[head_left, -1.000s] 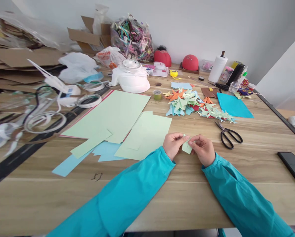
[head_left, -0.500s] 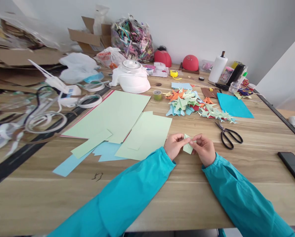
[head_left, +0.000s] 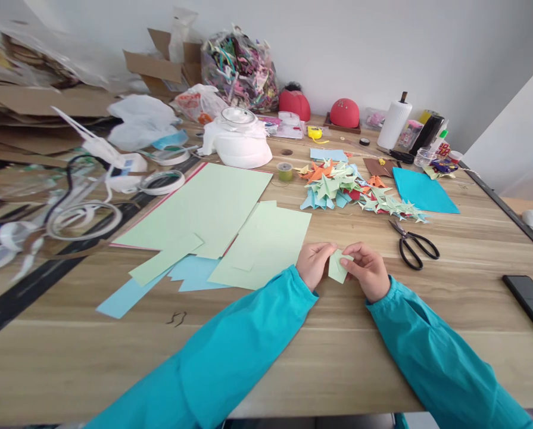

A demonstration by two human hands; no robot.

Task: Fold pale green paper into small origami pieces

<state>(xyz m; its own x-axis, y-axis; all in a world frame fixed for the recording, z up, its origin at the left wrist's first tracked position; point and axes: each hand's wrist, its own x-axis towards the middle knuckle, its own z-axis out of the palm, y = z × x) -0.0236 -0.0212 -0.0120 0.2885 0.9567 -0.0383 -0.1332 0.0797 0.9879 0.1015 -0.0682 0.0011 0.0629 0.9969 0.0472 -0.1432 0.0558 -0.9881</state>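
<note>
A small folded piece of light green paper (head_left: 337, 269) is held up between my two hands, a little above the table. My right hand (head_left: 367, 269) pinches its right side between thumb and fingers. My left hand (head_left: 314, 263) has its thumb and fingers closed at the upper left edge of the paper. Larger light green sheets (head_left: 275, 253) lie left of my hands, with blue paper strips (head_left: 130, 296) partly under them. Beyond my hands sits a pile of folded paper shapes (head_left: 333, 186) in green, orange and blue.
Black-handled scissors (head_left: 411, 245) lie right of my right hand, and a phone (head_left: 529, 304) near the right edge. A turquoise sheet (head_left: 423, 190), a spool (head_left: 284, 172) and a white bottle (head_left: 393, 125) stand or lie farther back. Tape rolls (head_left: 161, 182) and a glue gun (head_left: 109, 156) clutter the left.
The folded paper has turned and tilted slightly between my fingers, showing more of its face. My left thumb has drawn back from its front to the edge.
</note>
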